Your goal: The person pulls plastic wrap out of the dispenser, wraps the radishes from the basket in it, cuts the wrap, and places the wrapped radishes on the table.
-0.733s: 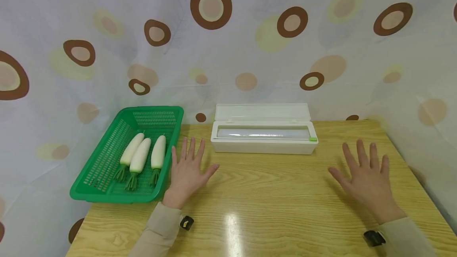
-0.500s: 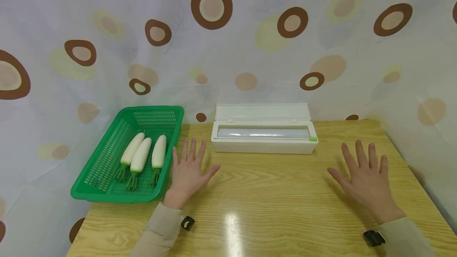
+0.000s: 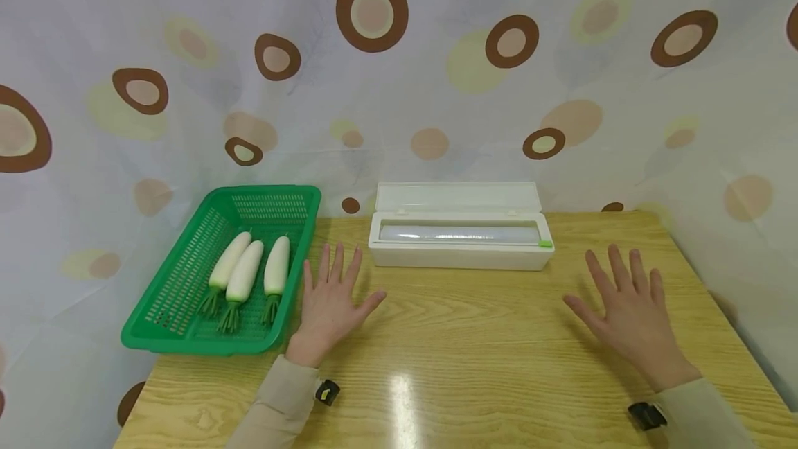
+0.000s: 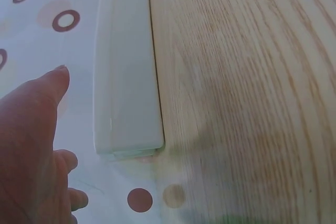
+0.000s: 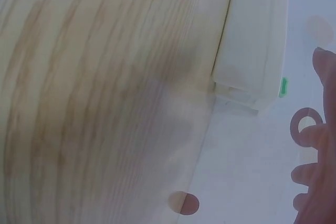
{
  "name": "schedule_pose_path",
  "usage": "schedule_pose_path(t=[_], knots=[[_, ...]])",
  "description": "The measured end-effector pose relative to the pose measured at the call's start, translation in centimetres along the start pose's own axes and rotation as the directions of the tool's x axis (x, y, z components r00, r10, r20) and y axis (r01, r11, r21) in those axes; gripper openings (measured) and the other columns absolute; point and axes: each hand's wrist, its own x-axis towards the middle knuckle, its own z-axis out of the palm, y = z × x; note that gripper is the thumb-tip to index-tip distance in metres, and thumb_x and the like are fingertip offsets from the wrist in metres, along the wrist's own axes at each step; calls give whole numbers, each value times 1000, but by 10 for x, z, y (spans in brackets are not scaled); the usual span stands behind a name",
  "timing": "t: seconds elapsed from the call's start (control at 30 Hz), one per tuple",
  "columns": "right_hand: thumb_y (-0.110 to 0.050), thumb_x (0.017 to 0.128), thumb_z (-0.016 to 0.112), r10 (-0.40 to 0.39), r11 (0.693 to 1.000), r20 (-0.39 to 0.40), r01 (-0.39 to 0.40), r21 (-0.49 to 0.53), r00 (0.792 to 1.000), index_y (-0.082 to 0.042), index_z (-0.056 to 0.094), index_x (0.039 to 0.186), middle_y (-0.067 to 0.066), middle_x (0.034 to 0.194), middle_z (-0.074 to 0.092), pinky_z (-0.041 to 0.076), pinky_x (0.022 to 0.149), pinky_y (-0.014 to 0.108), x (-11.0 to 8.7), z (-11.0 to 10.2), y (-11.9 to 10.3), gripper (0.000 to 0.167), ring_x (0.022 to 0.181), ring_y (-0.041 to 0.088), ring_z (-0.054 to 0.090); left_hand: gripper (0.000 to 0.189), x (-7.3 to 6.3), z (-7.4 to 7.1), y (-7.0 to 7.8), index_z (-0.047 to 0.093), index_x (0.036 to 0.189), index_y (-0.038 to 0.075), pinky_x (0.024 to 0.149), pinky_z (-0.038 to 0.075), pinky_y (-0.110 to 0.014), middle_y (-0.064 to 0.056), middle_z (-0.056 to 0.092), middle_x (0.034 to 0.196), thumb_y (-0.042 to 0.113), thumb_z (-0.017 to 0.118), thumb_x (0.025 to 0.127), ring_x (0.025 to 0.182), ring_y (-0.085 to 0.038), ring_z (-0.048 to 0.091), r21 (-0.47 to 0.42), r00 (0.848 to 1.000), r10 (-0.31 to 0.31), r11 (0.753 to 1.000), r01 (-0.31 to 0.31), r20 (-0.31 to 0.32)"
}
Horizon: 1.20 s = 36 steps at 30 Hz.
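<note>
My left hand (image 3: 330,310), fingers spread and holding nothing, is just right of a green plastic basket (image 3: 218,345). Inside that basket lie three white radishes (image 3: 245,272) with trimmed green stems. Over the right part of the table my right hand (image 3: 630,317) is also spread, with nothing in it. Between and beyond the hands stands a long white cling film dispenser (image 3: 458,256) with its lid (image 3: 458,197) raised. A roll of clear film (image 3: 461,233) shows in it, and a small green slider (image 3: 545,244) sits at its right end. Both wrist views show the dispenser's front.
Everything stands on a wood-grain table (image 3: 474,352). Behind it hangs a pale curtain (image 3: 430,75) with brown and yellow circles, close to the raised lid and the basket's far rim. A dark wrist strap (image 3: 647,416) shows at the right sleeve.
My right hand has drifted slightly left. The left hand has barely shifted, and the basket, radishes and dispenser stay where they were.
</note>
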Motion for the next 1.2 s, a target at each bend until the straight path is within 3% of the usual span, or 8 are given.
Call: schedule_pose_path(t=[0.4,0.73,0.83,0.97,1.1,1.2], knots=[[-60,97,63,-10,1000,-7,9,-16,1000,-13,20,167,29,170,8,-11,120,69,-2,2,-4,95,156,50,-8,93,-1,4,1,30,165,15,120,12,-73,-22,23,169,72,55,96,158,-44,10,-7,999,23,1000,-23,-32],[-54,99,66,-45,999,-32,46,15,998,-8,27,165,31,167,19,2,120,72,2,0,-7,89,157,49,0,97,0,3,-2,25,167,16,120,10,-73,-21,16,171,72,56,95,159,-43,4,-31,1000,12,999,-12,2],[-46,98,70,-85,996,-74,86,15,994,-2,41,157,33,157,38,19,116,74,11,0,-7,78,153,53,19,97,4,4,-2,23,167,17,119,11,-74,-23,16,170,72,56,95,158,-45,5,-38,1000,13,999,-13,3],[-28,97,74,-150,987,-139,155,28,979,5,60,136,34,130,60,39,99,73,26,-2,-6,53,129,57,48,94,16,6,0,26,167,16,116,18,-76,-26,23,168,71,55,97,157,-48,12,-68,1000,20,997,-22,-21],[-15,98,73,-173,975,-142,190,117,975,6,67,124,30,117,67,45,93,66,45,-6,-8,34,114,51,56,86,32,6,2,33,164,11,117,25,-71,-24,33,165,62,59,100,154,-46,24,-171,997,34,984,-45,-68],[-9,97,74,-173,962,-128,195,192,977,4,70,120,24,114,69,45,91,62,60,-10,-11,27,111,45,56,73,45,6,4,44,157,7,116,31,-65,-21,44,158,48,66,101,148,-42,35,-304,991,52,949,-87,-122]])
